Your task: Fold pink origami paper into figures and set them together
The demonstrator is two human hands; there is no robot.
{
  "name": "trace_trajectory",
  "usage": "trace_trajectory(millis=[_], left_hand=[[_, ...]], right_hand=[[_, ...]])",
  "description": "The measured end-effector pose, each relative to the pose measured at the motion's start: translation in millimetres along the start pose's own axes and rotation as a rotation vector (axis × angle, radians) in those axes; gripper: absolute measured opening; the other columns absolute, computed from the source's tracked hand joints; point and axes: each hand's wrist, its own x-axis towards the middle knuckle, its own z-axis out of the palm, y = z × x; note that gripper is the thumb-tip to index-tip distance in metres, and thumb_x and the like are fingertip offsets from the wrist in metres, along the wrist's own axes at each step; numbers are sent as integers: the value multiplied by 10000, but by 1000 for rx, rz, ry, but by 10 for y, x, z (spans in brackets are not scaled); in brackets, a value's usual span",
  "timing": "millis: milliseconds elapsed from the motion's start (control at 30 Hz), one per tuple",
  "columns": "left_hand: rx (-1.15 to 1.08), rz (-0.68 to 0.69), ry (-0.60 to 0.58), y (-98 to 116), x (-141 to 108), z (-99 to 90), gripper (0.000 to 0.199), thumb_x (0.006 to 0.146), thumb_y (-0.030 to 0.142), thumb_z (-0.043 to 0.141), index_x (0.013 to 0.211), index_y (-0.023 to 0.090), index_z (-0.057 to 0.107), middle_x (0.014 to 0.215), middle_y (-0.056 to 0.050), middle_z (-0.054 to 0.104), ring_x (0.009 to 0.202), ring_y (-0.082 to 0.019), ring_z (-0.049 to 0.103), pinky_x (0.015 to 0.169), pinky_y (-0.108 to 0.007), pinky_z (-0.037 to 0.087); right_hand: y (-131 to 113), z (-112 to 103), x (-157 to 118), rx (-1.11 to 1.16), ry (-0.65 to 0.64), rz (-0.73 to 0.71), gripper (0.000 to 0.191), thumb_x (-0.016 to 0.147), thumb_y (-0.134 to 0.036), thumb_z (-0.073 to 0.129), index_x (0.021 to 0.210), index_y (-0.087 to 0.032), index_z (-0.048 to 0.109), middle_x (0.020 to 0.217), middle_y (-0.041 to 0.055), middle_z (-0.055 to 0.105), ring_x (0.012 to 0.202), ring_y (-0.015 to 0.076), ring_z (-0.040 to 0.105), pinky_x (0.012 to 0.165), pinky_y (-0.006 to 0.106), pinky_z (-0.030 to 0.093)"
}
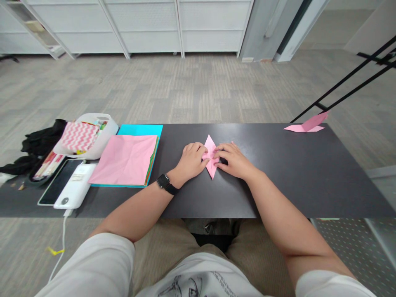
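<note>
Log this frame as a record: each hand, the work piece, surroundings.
left hand: touching folded paper's left side; watch on wrist
right hand: touching its right side
folded paper: pink, narrow diamond, on dark table
table, left: pink sheet topping a stack, white basket, phone, power bank
table, far right: pink folded figure, one flap raised

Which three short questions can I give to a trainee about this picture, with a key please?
1. True or false: only the left hand touches the folded pink paper between the hands.
2. The other folded pink paper lies: (a) on the lap; (b) on the floor; (c) on the table.
3. Which wrist wears the watch?

Key: 1. False, the right hand touches it too. 2. c. 3. Left.
</note>
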Motion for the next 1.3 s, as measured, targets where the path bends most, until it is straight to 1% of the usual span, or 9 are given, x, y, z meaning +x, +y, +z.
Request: trace_trajectory(millis=[133,233,367,467,600,733,867,1100,1300], left_hand=[[35,-16,19,-7,-14,-12,245,990,349,721,1169,201,641,1269,-107,637,1190,-296,569,1081,-461,443],[50,-6,26,6,-13,-38,226,985,367,741,1110,197,660,1247,-109,633,1166,-294,565,1062,-454,452],[79,6,14,36,-1,-65,195,989,384,750,1018,197,706,1213,-108,641,1130,-291,566,1033,-458,457],[88,27,-2,42,-9,-89,176,1020,380,716,1027,206,743,1167,-89,679,1090,-281,584,1005,-465,458],[100,97,-32,18,-67,-149,232,1087,365,607,1073,226,793,1128,-65,749,1066,-272,616,1014,-476,454],[119,179,-81,-4,-128,-183,284,1103,293,547,1256,227,777,1262,-69,763,1125,-273,632,1033,-471,477],[125,233,-96,-4,-148,-167,340,1093,253,533,1358,241,746,1403,-81,715,1206,-286,612,1066,-482,491],[122,248,-131,28,-167,-189,379,1089,331,560,1410,208,721,1502,-116,657,1282,-321,572,1150,-531,464],[93,227,-142,64,-162,-239,375,1079,324,567,1400,219,731,1495,-117,669,1282,-325,579,1152,-537,454]], right_hand=[[15,14,1,2,15,4,287,969,-307,760,1254,-340,760,1393,78,684,1352,314,607,1285,741,258],[23,9,0,-15,5,-21,276,981,-314,749,1252,-347,789,1379,83,690,1322,311,616,1278,688,297],[19,-14,8,-26,-17,-74,254,994,-299,729,1227,-332,826,1262,85,729,1211,297,642,1163,578,438],[11,-30,14,-30,-25,-91,252,997,-288,725,1223,-310,835,1204,88,748,1153,294,645,1087,536,470],[25,-42,9,-62,-9,-73,255,995,-290,731,1225,-320,838,1193,81,757,1126,296,645,1066,524,463],[68,-57,-5,-106,14,-38,241,993,-319,737,1208,-301,844,1183,93,754,1108,308,641,1042,524,468],[91,-68,-11,-106,22,-4,240,991,-317,738,1208,-312,840,1205,91,751,1128,314,643,1048,530,465],[47,-83,-16,-75,12,30,324,1001,-298,721,1316,-332,792,1184,82,741,1120,294,655,1055,512,455],[27,-76,-33,-102,-10,14,306,1033,-285,656,1280,-361,821,1216,92,705,1162,298,624,1051,520,441]])
